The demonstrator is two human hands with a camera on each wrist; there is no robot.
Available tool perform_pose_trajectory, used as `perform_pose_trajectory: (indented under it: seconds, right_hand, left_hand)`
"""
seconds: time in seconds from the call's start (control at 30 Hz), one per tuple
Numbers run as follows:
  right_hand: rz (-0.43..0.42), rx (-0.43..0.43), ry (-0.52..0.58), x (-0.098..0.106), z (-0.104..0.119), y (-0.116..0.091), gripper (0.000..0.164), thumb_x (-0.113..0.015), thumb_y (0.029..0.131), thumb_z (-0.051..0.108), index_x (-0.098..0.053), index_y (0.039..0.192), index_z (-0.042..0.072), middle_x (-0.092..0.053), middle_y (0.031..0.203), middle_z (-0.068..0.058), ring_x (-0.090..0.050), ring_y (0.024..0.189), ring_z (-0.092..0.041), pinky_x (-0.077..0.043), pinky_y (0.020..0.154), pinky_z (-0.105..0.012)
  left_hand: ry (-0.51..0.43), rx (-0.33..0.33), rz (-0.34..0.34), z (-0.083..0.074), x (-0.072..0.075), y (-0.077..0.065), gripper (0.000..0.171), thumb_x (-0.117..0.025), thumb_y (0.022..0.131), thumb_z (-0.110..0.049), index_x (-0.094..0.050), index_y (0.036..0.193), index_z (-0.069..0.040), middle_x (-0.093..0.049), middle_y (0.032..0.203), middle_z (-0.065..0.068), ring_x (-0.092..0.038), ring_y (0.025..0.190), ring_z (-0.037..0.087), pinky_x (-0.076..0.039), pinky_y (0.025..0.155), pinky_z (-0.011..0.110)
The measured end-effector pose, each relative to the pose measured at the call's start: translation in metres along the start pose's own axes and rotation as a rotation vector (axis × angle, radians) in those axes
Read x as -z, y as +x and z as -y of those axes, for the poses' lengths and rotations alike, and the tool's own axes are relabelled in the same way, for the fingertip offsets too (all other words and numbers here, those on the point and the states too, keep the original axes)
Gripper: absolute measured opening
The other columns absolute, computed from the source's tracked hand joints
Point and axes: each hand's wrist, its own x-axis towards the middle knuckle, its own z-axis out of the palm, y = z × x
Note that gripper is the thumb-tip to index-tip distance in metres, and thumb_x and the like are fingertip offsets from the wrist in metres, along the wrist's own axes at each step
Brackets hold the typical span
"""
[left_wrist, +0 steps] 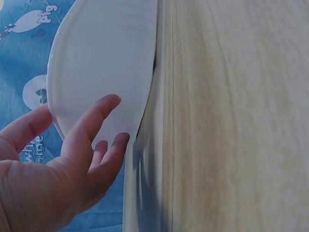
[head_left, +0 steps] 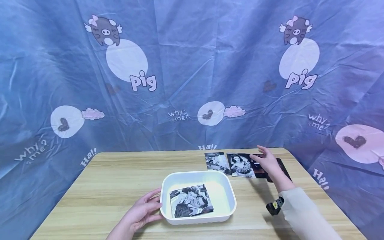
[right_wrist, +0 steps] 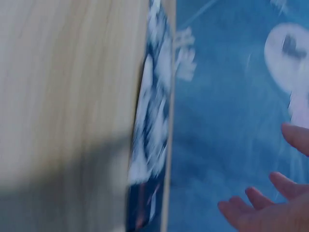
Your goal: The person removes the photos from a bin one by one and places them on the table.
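A white plastic basin (head_left: pixel 199 220) stands on the table, with a black-and-white photo card (head_left: pixel 192 201) of people lying inside it. My left hand (head_left: pixel 144 210) rests at the basin's left side, fingers spread; in the left wrist view the fingers (left_wrist: pixel 89 118) are against or close to its outer wall. My right hand (head_left: pixel 270 165) hovers over the cards at the back right, fingers apart and holding nothing. Close to it lie a black-and-white card (head_left: pixel 240 165) of a person and darker cards (head_left: pixel 283 168), partly hidden by the hand. The right wrist view is blurred.
Another black-and-white card (head_left: pixel 216 161) lies at the left end of the row, behind the basin. The wooden table (head_left: pixel 120 176) ends at a blue printed cloth (head_left: pixel 180 83) hanging behind it. A small black device (head_left: pixel 274 206) is on the right wrist.
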Motion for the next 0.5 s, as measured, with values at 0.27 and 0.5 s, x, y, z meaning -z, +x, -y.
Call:
perform_pose_trajectory:
  seconds: [0.27,0.5]
  right_hand:
    - [0.118,0.158,0.099,-0.042,0.036,-0.011,0.071,-0.068,0.09,0.018,-0.03,0.148,0.001,-0.033,0.15,-0.028,-0.035,0.136,-0.045,-0.039,0.112,-0.057]
    - [0.293,0.3,0.175,-0.088,0.053,-0.031,0.065,-0.075,0.082,0.013,-0.044,0.136,-0.005,-0.047,0.139,-0.028,-0.046,0.128,-0.047,-0.047,0.107,-0.052]
  left_hand:
    - [-0.014,0.006,0.002,-0.003,-0.001,0.002,0.081,-0.059,0.087,-0.002,-0.01,0.152,0.004,-0.014,0.154,0.034,-0.056,0.122,0.036,-0.056,0.093,0.047]
    - [-0.016,0.012,-0.002,-0.003,-0.002,0.0,0.081,-0.059,0.088,-0.001,-0.01,0.152,0.004,-0.014,0.153,0.034,-0.058,0.12,0.036,-0.057,0.092,0.047]
